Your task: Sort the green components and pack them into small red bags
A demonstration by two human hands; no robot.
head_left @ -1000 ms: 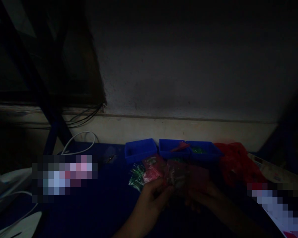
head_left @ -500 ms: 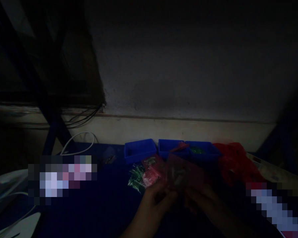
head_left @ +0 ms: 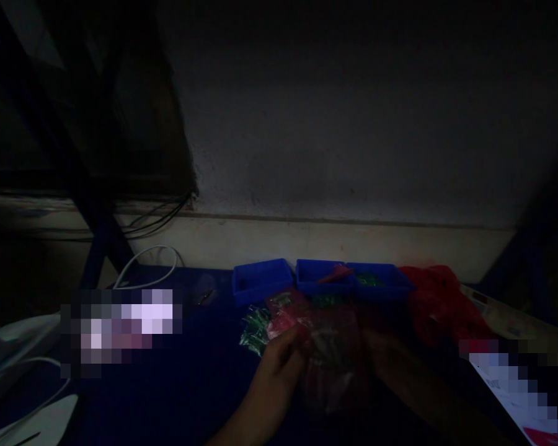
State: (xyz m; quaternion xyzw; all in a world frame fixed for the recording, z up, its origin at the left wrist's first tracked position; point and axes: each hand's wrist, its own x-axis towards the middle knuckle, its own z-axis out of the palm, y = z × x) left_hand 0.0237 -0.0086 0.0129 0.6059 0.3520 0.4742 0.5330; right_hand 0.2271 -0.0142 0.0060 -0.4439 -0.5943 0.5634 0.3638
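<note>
The scene is very dark. My left hand [head_left: 279, 362] and my right hand [head_left: 390, 362] hold a small red see-through packet [head_left: 332, 347] between them, above a dark blue table [head_left: 190, 378]. The left fingers pinch its left edge. The right hand is in shadow and grips the right side. Behind the packet lie more small packets, pink [head_left: 283, 316] and green [head_left: 255, 328].
Three blue trays [head_left: 263, 280] stand in a row at the back by the wall. A crumpled red plastic bag [head_left: 439, 303] lies to their right. White cables [head_left: 144, 266] and a white object sit at the left. Blurred patches cover two spots.
The red packet has come down and toward me between both hands. The left hand shifted slightly left along its edge.
</note>
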